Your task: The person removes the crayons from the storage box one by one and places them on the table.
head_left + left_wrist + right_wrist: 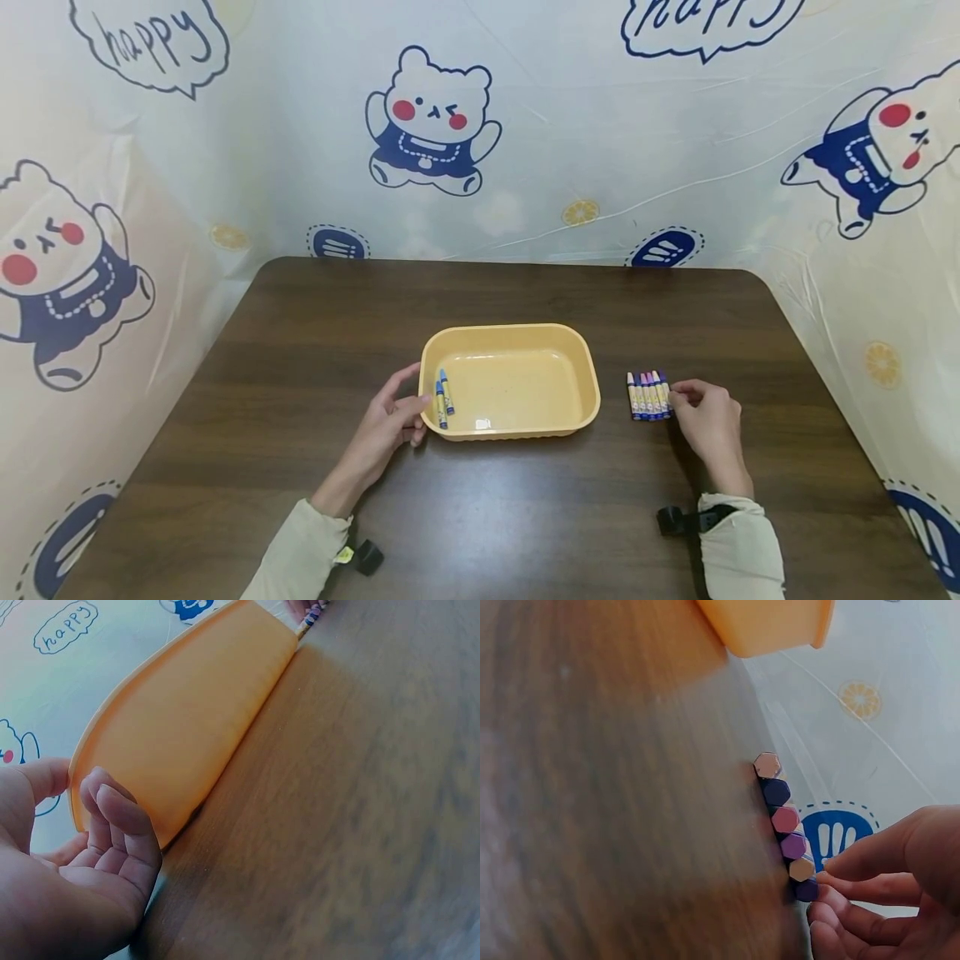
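A shallow yellow plastic tray [517, 383] sits mid-table, with two blue crayons [442, 404] lying at its left end. My left hand [386, 421] holds that end, thumb at the rim and fingers against the outer wall; the left wrist view shows the hand [97, 862] beside the tray's side [187, 712]. Right of the tray, several crayons [647, 397] lie side by side in a row. At the row's right end, my right hand [708, 421] pinches the dark blue crayon [806, 891] between thumb and fingers. Pink, purple and tan crayon ends [786, 820] show beside it.
The dark wooden table [510, 517] has rounded back corners. Behind and around it hangs a pale sheet [525, 125] printed with bears. A small black device [367, 557] is at the left wrist, another black device [672, 521] at the right.
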Tool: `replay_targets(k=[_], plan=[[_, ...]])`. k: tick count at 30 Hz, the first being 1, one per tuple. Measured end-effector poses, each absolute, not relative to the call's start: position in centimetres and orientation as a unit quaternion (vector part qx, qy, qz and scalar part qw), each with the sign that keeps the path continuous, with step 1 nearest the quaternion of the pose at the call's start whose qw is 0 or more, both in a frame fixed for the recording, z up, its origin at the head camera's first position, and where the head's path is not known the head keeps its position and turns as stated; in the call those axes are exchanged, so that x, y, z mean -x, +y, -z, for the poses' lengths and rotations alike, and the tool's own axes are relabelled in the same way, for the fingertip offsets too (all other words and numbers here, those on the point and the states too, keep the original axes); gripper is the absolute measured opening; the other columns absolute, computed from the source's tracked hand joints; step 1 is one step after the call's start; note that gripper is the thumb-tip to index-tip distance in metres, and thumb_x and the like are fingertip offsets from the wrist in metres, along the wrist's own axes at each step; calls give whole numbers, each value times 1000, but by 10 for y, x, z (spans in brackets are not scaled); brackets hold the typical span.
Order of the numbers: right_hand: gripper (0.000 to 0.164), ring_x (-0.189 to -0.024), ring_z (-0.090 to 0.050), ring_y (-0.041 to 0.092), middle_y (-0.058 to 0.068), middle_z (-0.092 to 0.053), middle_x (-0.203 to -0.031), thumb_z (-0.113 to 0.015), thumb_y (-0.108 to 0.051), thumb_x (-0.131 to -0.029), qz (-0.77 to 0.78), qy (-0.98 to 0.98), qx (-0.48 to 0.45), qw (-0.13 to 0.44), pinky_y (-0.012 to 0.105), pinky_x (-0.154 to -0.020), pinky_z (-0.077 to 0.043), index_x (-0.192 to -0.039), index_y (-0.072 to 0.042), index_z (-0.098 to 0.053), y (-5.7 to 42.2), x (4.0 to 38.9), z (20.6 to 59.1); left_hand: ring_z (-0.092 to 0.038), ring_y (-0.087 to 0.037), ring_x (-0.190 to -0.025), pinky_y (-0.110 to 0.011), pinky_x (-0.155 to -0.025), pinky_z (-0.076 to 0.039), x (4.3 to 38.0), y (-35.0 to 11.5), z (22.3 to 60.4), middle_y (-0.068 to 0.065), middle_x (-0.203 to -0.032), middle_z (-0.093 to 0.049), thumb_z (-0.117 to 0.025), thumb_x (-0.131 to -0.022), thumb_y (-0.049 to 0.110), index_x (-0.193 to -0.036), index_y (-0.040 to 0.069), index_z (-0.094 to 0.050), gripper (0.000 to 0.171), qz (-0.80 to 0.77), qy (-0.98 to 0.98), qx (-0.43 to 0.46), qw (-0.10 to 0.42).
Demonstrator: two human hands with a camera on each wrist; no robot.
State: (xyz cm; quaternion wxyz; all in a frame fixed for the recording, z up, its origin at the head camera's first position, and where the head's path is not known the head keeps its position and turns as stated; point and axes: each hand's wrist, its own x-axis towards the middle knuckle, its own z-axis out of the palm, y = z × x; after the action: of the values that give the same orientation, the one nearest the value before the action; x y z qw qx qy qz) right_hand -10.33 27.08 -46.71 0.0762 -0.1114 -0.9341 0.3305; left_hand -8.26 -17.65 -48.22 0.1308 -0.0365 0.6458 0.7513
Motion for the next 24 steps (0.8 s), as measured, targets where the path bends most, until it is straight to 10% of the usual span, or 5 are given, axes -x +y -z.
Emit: replay_targets(k=[24], plan=[[12,-75,-59,22,9,-68,-82,-63,-11,-93,-327,-929,75,160,32,-64,-43,-94,-5,-73,237,98,442,-51,-17,-59,-25,-54,-45,81,-175,481,-5,-72,-56,-67,-97,24,-149,24,-36,61,-754,644,43,127]])
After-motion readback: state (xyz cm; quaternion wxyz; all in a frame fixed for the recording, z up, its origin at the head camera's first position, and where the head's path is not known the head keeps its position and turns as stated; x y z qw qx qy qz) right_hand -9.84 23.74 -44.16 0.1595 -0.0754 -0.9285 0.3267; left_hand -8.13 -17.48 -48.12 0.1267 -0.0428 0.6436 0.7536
